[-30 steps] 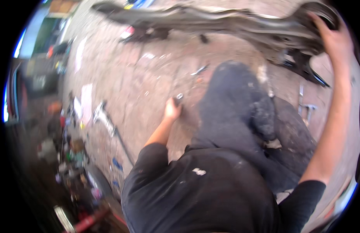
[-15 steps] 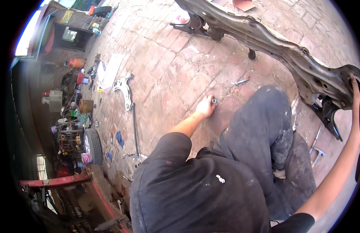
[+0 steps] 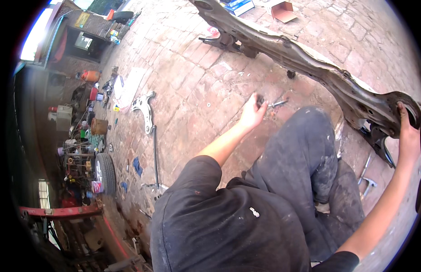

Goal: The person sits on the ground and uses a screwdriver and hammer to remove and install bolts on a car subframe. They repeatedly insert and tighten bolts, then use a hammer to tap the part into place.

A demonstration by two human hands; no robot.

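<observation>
My left hand is low over the brick floor, thumb and fingers curled round a small dark thing I cannot make out. Right beside its fingertips lie a few bolts. At the right edge my right hand grips the near end of a long, dirty metal car subframe, with fingers at its round opening. The subframe stretches from there to the upper middle, and a dark bracket hangs below that end.
A silver control arm and a long dark bar lie to the left. A hammer rests by my legs. Farther out are an open cardboard box, a blue box, a wheel and a red metal beam.
My left hand has moved forward and right, up to the bolts, with a round metal piece seen in it before. My right hand stays on the subframe, whose end sits slightly lower in view.
</observation>
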